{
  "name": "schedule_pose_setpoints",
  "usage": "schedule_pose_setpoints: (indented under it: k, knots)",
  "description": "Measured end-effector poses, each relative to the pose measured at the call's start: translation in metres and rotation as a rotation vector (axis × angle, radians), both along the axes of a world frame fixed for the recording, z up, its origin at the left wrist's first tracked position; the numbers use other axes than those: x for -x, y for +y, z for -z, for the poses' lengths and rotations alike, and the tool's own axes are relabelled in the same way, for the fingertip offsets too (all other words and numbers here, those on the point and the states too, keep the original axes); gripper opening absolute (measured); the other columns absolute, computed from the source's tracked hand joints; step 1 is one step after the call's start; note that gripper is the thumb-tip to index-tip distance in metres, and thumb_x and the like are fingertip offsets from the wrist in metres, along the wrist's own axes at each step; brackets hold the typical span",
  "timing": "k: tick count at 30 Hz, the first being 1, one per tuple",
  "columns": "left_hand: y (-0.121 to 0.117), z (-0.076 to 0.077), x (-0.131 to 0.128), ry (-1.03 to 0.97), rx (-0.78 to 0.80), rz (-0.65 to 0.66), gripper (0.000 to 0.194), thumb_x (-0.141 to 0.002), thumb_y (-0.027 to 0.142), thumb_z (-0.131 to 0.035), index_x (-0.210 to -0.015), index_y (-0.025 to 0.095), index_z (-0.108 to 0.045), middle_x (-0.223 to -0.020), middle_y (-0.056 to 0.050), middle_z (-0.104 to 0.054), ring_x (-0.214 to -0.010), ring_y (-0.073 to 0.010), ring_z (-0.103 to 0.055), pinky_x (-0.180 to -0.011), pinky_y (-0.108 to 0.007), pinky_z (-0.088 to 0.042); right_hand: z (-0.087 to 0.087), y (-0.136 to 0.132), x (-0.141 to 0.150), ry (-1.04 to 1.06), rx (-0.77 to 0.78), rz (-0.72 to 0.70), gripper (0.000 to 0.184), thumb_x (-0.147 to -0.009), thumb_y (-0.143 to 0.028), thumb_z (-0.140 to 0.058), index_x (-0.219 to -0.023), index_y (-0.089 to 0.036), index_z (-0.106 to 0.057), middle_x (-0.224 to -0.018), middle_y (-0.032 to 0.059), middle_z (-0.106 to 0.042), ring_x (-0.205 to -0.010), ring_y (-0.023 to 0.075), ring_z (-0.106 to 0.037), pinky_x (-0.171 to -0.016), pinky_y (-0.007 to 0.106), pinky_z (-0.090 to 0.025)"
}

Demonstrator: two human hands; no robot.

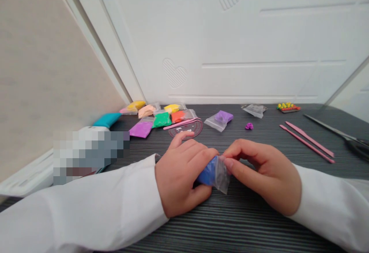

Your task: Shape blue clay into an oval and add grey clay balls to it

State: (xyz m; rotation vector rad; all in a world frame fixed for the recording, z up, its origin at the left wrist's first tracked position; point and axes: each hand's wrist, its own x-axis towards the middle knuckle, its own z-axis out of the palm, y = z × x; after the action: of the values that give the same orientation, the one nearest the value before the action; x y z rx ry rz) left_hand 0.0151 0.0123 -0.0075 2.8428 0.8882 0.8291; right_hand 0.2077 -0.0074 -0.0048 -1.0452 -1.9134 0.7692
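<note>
On dark tabletop [253, 222], left fingers [204, 160] gripping blue packet [208, 172], right fingers [240, 171] pinching its edge (scissors [340, 133] well apart).

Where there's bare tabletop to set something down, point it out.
Bare: the near table, between the left sleeve and right sleeve; also a patch bordered by the purple lump, right hand and pink tools. Crowded: back left, where coloured packets lie close together.
</note>
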Motion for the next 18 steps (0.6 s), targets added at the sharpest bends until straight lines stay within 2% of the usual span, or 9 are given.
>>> schedule_pose_setpoints:
  k: [2,4,6,9,12,18]
  knots:
    - [-0.001,0.0,0.0,0.023,-0.062,-0.043,0.021,-0.07,0.022,-0.056,-0.091,0.018,-0.056,-0.08,-0.003,-0.064,-0.076,-0.0185,-0.055,-0.097,-0.045,-0.027,0.0,-0.003,0.001,0.021,-0.032,-0.031,0.011,-0.083,-0.019,-0.053,-0.08,-0.022,-0.063,-0.069,-0.0059,-0.062,-0.063,0.0067,-0.054,-0.061,0.019,-0.041]
    - [-0.003,0.0,0.0,0.023,-0.085,-0.049,0.014,-0.072,0.026,-0.057,-0.083,0.017,-0.055,-0.073,-0.003,-0.061,-0.07,-0.0181,-0.053,-0.086,-0.04,-0.035,-0.001,-0.004,0.001,0.055,-0.037,-0.037,0.012,-0.084,-0.02,-0.053,-0.085,-0.022,-0.064,-0.07,-0.0065,-0.063,-0.064,0.0062,-0.055,-0.061,0.018,-0.042]
    - [-0.005,-0.002,0.001,0.014,-0.038,-0.059,0.013,-0.072,0.027,-0.058,-0.08,0.017,-0.054,-0.071,-0.002,-0.059,-0.067,-0.0172,-0.051,-0.07,-0.033,-0.039,-0.001,-0.003,0.0,0.07,-0.026,-0.013,0.012,-0.084,-0.021,-0.052,-0.086,-0.022,-0.064,-0.071,-0.0063,-0.063,-0.064,0.0064,-0.056,-0.061,0.018,-0.042]
    - [-0.006,-0.006,0.003,-0.014,0.127,-0.097,0.013,-0.075,0.03,-0.059,-0.074,0.019,-0.051,-0.066,0.001,-0.055,-0.058,-0.0127,-0.047,-0.056,-0.026,-0.036,-0.001,0.001,0.0,0.055,-0.017,0.011,0.013,-0.085,-0.022,-0.05,-0.084,-0.021,-0.063,-0.069,-0.0054,-0.062,-0.063,0.0072,-0.055,-0.059,0.019,-0.042]
    - [-0.006,-0.01,0.003,-0.055,0.258,-0.142,0.016,-0.076,0.03,-0.058,-0.071,0.019,-0.048,-0.061,0.004,-0.051,-0.051,-0.0094,-0.044,-0.052,-0.023,-0.034,0.0,0.004,-0.001,0.032,-0.005,-0.005,0.014,-0.086,-0.025,-0.049,-0.084,-0.021,-0.063,-0.069,-0.0044,-0.062,-0.063,0.0086,-0.055,-0.059,0.021,-0.043]
    - [-0.004,-0.014,0.001,-0.113,0.363,-0.183,0.017,-0.073,0.027,-0.06,-0.067,0.019,-0.047,-0.06,0.006,-0.05,-0.05,-0.0079,-0.043,-0.052,-0.022,-0.034,0.001,0.003,-0.001,0.001,0.015,0.001,0.015,-0.085,-0.025,-0.048,-0.082,-0.02,-0.063,-0.066,-0.0039,-0.06,-0.062,0.0093,-0.054,-0.058,0.022,-0.041]
